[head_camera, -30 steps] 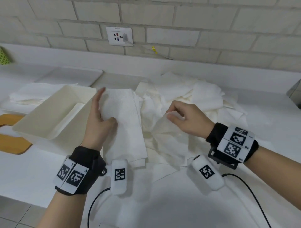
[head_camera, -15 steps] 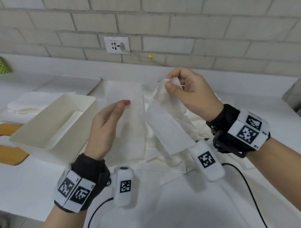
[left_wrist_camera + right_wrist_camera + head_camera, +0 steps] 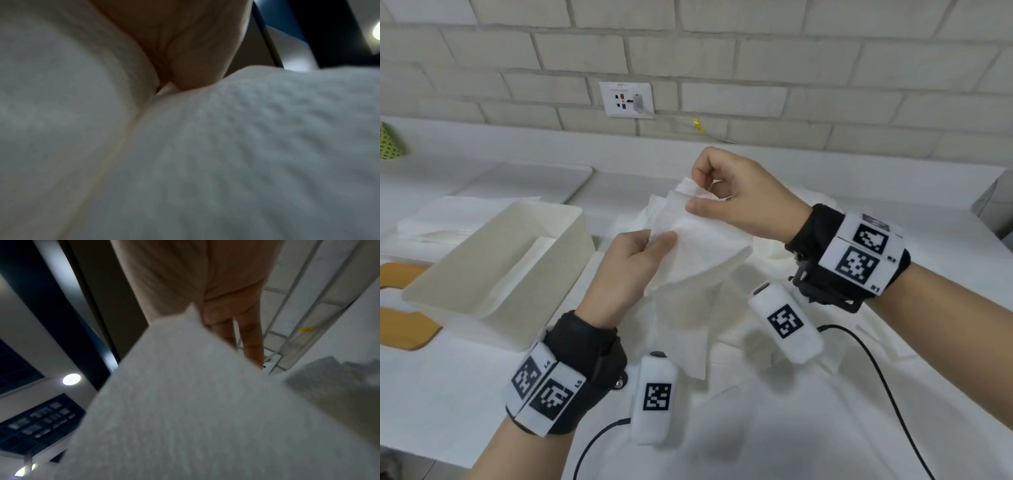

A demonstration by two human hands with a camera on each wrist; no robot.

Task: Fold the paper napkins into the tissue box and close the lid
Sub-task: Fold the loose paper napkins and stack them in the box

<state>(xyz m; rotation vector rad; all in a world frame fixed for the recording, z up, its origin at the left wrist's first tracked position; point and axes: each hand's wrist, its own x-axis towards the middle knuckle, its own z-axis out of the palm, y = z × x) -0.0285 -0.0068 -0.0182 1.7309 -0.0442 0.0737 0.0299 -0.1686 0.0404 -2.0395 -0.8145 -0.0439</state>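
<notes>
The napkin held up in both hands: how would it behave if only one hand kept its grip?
The napkin probably flops: it already sags and creases between the left hand and right hand. It seems very light, since fingertip pinches carry it. Its thin, embossed paper looks easy to tear if tugged.

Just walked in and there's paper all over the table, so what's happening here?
A person is folding paper napkins for a tissue box. Both hands hold one napkin in the air: the right hand pinches its top edge, the left hand its near side. The white box sits open at the left with napkins inside, its wooden lid beside it. Loose napkins lie heaped beneath the hands.
</notes>
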